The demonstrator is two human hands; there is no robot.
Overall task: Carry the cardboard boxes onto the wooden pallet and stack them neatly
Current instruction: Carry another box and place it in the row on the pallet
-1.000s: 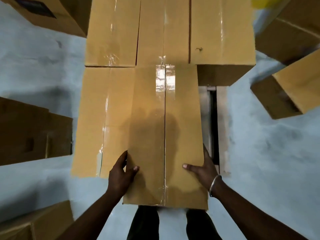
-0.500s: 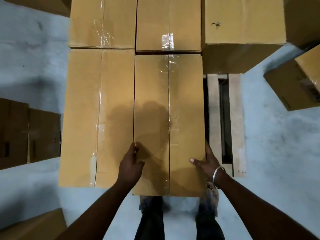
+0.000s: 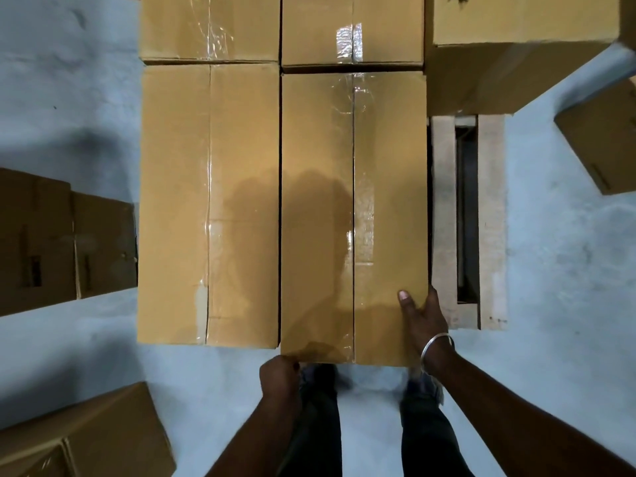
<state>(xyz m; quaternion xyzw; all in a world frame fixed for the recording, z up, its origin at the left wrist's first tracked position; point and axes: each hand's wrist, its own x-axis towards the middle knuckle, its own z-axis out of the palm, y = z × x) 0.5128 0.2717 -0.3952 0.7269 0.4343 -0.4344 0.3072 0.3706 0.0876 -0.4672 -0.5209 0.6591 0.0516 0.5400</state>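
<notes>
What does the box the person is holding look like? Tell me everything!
The box is long, made of plain brown cardboard, with clear shiny tape running down the seam in the middle of its closed top. It lies flat, snug beside another long box on its left, and its far end meets a third box. A wooden pallet shows on its right. The left hand grips its near left corner, and the right hand holds its right edge, thumb on top. A shadow falls across the lid.

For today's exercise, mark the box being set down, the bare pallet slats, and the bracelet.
box being set down (image 3: 354, 201), head view, top face near the tape seam
pallet slats (image 3: 490, 218), head view, outer slat
bracelet (image 3: 434, 343), head view, metal band
</notes>
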